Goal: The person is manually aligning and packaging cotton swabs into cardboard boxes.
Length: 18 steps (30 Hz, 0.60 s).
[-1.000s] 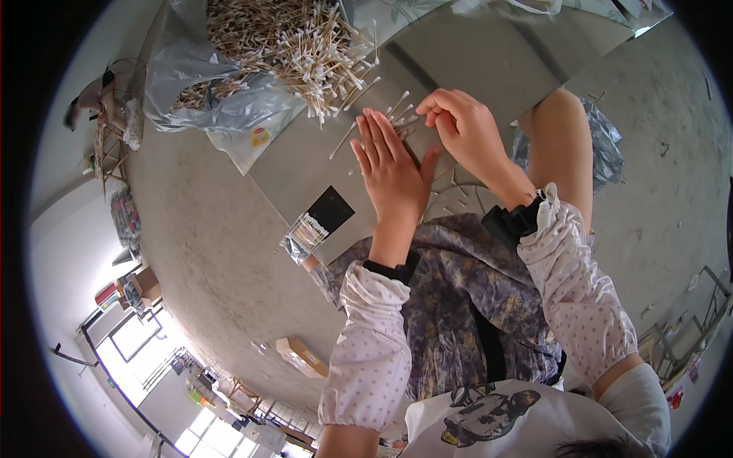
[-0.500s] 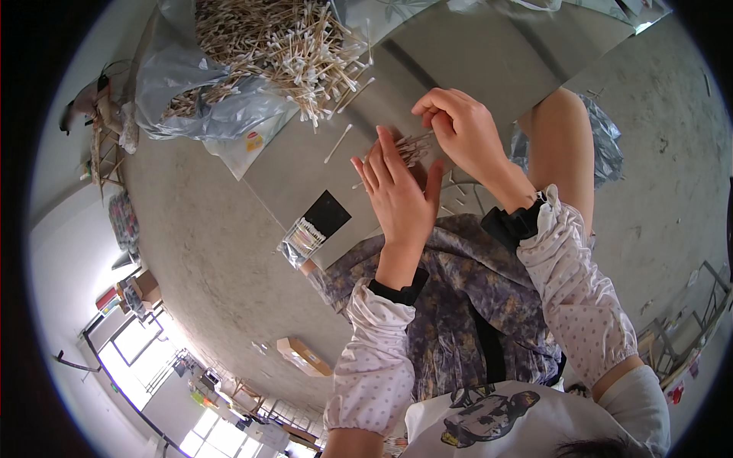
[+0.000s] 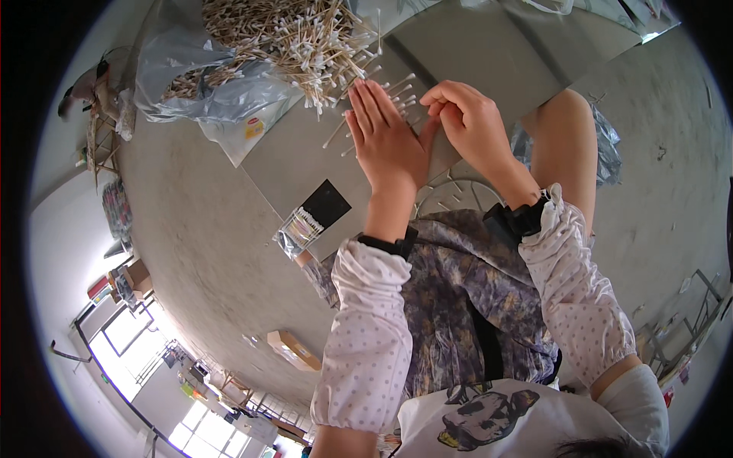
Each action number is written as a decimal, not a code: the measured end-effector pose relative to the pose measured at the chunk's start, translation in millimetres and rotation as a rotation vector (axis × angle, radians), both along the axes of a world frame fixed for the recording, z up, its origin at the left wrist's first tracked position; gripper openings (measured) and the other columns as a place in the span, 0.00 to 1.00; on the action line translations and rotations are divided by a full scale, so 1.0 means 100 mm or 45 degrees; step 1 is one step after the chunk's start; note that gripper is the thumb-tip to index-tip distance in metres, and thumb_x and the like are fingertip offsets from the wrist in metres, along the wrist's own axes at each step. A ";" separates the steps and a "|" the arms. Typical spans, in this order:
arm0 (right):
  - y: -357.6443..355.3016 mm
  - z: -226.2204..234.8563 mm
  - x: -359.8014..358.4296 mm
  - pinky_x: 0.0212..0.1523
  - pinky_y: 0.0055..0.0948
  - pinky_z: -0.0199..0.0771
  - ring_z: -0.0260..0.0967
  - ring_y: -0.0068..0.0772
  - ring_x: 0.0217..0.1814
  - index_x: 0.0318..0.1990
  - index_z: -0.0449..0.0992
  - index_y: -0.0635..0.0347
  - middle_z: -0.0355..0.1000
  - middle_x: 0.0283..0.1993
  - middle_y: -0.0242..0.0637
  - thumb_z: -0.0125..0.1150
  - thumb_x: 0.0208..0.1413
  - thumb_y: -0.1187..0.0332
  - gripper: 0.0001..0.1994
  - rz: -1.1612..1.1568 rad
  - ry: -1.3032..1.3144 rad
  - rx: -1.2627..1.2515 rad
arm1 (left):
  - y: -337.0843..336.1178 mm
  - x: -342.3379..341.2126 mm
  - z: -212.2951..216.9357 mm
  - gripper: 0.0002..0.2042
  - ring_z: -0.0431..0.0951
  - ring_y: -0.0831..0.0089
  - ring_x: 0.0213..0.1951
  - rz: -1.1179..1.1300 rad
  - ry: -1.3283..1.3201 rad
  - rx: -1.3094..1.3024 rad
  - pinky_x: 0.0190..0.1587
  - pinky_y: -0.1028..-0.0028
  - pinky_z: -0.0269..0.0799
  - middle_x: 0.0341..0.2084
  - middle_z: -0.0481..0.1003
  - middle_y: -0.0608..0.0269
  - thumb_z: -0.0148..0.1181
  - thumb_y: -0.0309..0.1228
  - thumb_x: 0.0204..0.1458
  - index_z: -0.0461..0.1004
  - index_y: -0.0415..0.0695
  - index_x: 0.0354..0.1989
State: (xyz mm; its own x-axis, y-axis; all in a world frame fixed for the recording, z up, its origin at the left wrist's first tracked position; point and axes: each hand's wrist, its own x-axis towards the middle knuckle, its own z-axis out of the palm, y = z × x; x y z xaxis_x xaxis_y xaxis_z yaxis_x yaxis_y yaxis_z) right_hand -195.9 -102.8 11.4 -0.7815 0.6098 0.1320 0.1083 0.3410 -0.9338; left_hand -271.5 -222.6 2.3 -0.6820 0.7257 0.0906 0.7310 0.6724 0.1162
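Head view: seeing left hand [image 3: 391, 145] palm down over a small bunch of cotton swabs [image 3: 402, 82] on the grey worktop [image 3: 282, 168], with white tips poking out past the fingers, mostly to the right. Left grip flattened: fingers straight and together, thumb angled out toward the right, nothing visibly clasped. Can't tell full palm contact.

Right hand [image 3: 475, 126] just right of the bunch, close to the left thumb. Right grip curled, index bent over, thumb tucked in near it. Can't tell how tightly closed, or on what; inner side hidden.

One loose swab [image 3: 334, 135] lying just left of the left hand.

Big heap of swabs [image 3: 305, 38] at far left, spilling out of a grey plastic bag [image 3: 175, 84]. Nearer, at left edge of worktop: black card [image 3: 328, 204] next to a clear pack [image 3: 301, 227] of swabs lined up side by side.

Dark patterned cloth [image 3: 450, 305] over the lap on the near side. Cardboard box [image 3: 294, 349] on the floor, near left. Another person [image 3: 90, 90] well apart, far left.
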 end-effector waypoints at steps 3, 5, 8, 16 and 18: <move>0.01 -0.01 0.03 0.36 0.34 0.75 0.75 0.38 0.35 0.37 0.77 0.60 0.76 0.33 0.38 0.52 0.51 0.82 0.10 -0.003 -0.017 -0.017 | 0.03 0.06 -0.03 0.48 0.44 0.47 0.74 0.059 -0.002 -0.020 0.73 0.54 0.41 0.71 0.45 0.34 0.46 0.60 0.59 0.45 0.25 0.70; 0.03 -0.02 0.05 0.37 0.34 0.75 0.75 0.38 0.35 0.37 0.77 0.60 0.76 0.33 0.38 0.52 0.50 0.82 0.10 -0.003 -0.059 -0.025 | -0.04 0.30 -0.05 0.49 0.43 0.46 0.74 0.073 -0.008 -0.039 0.72 0.53 0.41 0.71 0.45 0.33 0.45 0.62 0.58 0.44 0.25 0.70; -0.01 0.00 0.05 0.37 0.34 0.75 0.76 0.37 0.36 0.37 0.77 0.61 0.76 0.34 0.38 0.52 0.50 0.82 0.10 -0.008 -0.010 -0.028 | -0.12 0.47 -0.05 0.47 0.41 0.43 0.73 0.084 -0.078 0.015 0.72 0.51 0.39 0.71 0.45 0.33 0.48 0.58 0.59 0.42 0.26 0.70; -0.01 -0.04 0.00 0.36 0.34 0.75 0.76 0.37 0.36 0.37 0.77 0.61 0.77 0.35 0.38 0.52 0.52 0.81 0.09 -0.004 -0.004 -0.010 | -0.09 0.26 0.14 0.45 0.51 0.46 0.71 0.101 -0.014 0.022 0.71 0.52 0.45 0.68 0.54 0.35 0.50 0.57 0.58 0.48 0.27 0.69; 0.02 -0.08 0.01 0.36 0.34 0.75 0.76 0.38 0.35 0.37 0.77 0.61 0.77 0.35 0.38 0.51 0.52 0.81 0.09 -0.013 0.013 0.029 | -0.16 0.20 0.20 0.42 0.54 0.47 0.70 0.083 -0.089 0.082 0.71 0.53 0.47 0.67 0.56 0.37 0.52 0.54 0.60 0.50 0.28 0.69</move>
